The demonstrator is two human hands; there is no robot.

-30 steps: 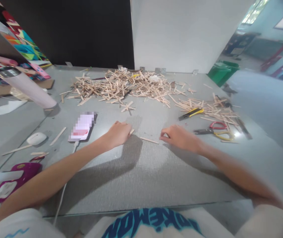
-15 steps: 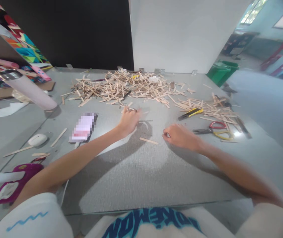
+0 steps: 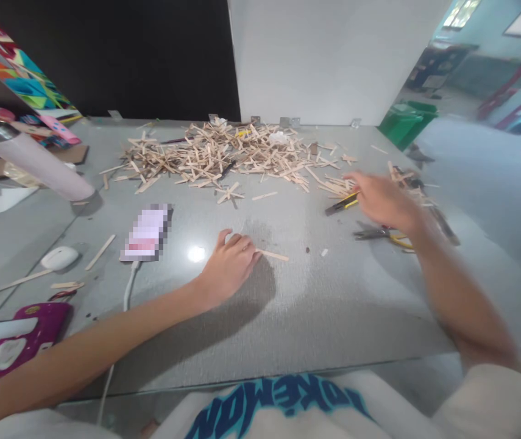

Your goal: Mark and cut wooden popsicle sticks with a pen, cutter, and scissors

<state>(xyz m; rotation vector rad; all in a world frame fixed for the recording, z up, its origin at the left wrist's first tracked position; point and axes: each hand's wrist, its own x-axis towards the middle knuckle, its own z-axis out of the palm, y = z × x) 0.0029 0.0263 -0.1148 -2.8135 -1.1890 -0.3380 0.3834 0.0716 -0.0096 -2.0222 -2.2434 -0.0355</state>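
Observation:
My left hand (image 3: 229,263) rests on the grey table (image 3: 287,317) with curled fingers, its fingertips touching the end of a single wooden stick (image 3: 273,255). My right hand (image 3: 381,198) reaches out to the right, blurred by motion, over the yellow and black utility knife (image 3: 343,203) and a small heap of sticks (image 3: 401,177). Whether it holds anything I cannot make out. A big pile of wooden sticks (image 3: 219,155) lies at the back of the table.
Scissors with red and yellow handles (image 3: 386,235) lie by my right wrist. A phone (image 3: 147,233) on a white cable, a white mouse-like object (image 3: 59,258), a pink tube (image 3: 36,163) and a magenta card (image 3: 22,341) sit at the left. A green bin (image 3: 406,122) stands beyond the table.
My left hand pulled back from the pile's edge to the single stick. My right hand swung away from the table's middle to the right, toward the utility knife.

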